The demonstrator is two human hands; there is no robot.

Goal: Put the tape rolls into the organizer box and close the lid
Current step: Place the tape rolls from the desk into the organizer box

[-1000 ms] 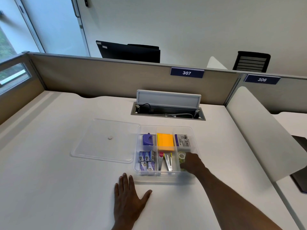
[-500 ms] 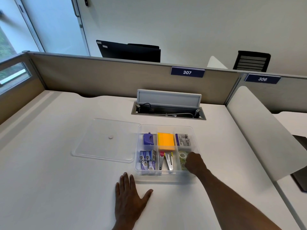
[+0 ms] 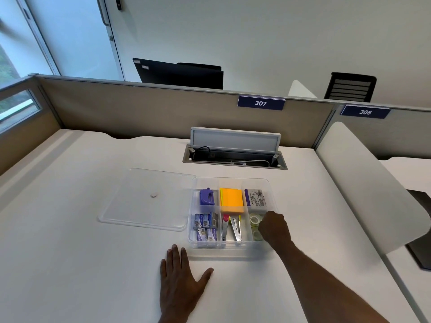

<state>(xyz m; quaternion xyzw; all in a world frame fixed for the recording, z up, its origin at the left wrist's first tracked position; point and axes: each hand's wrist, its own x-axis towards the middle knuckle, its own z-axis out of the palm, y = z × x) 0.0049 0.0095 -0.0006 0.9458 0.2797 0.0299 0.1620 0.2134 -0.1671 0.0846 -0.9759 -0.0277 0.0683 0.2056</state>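
Observation:
The clear organizer box [image 3: 229, 250] stands open on the white desk. Clear tape rolls [image 3: 254, 219] lie in its front right compartment. My right hand [image 3: 274, 227] reaches into that compartment, fingers curled down against the rolls; the fingertips are hidden, so I cannot tell whether it grips one. The clear lid [image 3: 144, 206] lies flat on the desk, touching the box's left side. Near the front edge of the box, my left hand [image 3: 180, 283] rests flat on the desk with fingers spread, holding nothing.
Other compartments hold a purple sharpener [image 3: 206, 197], orange sticky notes [image 3: 231, 200], a white box [image 3: 255, 198], staple boxes [image 3: 206, 227] and staplers [image 3: 231, 228]. An open cable hatch [image 3: 234, 157] sits behind the box. A white divider panel [image 3: 363, 183] rises at the right.
My right hand has drawn back a little toward me inside the front right compartment, uncovering more of the tape rolls. The left hand, box and lid have stayed where they were.

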